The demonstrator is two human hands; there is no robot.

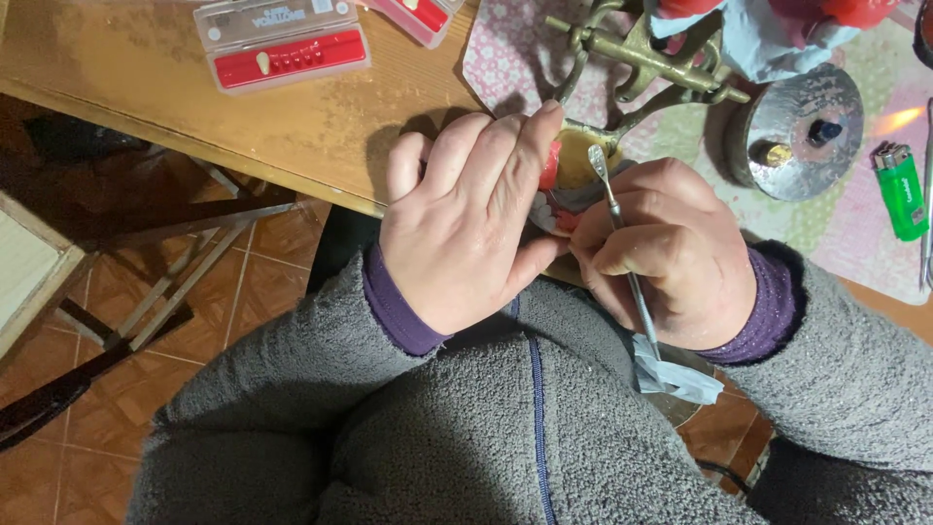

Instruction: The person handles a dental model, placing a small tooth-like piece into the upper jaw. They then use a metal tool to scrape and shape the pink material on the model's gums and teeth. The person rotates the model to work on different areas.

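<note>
1. Now the left hand (466, 228) curls tight around a pink-red wax piece (550, 167) at the table's (321, 126) front edge.
2. Right hand (671, 258) pinches a metal spatula (614, 228); a slip could gouge it.

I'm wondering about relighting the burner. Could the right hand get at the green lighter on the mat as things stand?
Probably yes, but not freely: the green lighter lies in the open on the mat, with nothing across the way, yet the right hand already grips a thin metal tool, which it would have to put down or shift first.
</note>
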